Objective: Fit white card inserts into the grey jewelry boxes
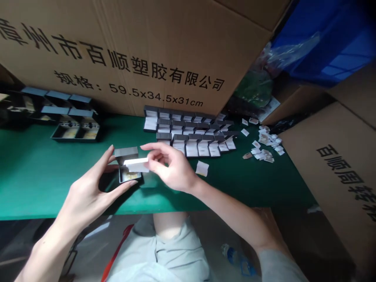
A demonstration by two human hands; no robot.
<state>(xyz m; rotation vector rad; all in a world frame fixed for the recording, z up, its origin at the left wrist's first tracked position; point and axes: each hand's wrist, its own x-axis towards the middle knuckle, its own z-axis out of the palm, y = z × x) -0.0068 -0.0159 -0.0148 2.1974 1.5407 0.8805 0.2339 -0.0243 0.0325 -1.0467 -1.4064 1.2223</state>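
Small black box (126, 152), one, lid raised, over the green table (35, 168), held between the fingers of the left hand (88, 188), thumb at its near edge, another finger by its lid; white card (138, 164), one, pinched at its right end by thumb and fingers of the right hand (176, 168), one finger stretched above, the card's free end over the box's opening; open dark boxes with white linings (191, 149), in rows, just beyond the right fingers; paper slip (202, 168), one, right of those fingers; small white tags (264, 141), loose heap, farther right; other open boxes (70, 135), a group, beyond and left of the left fingers; large cardboard carton (126, 23), black lettering, beyond all fingers
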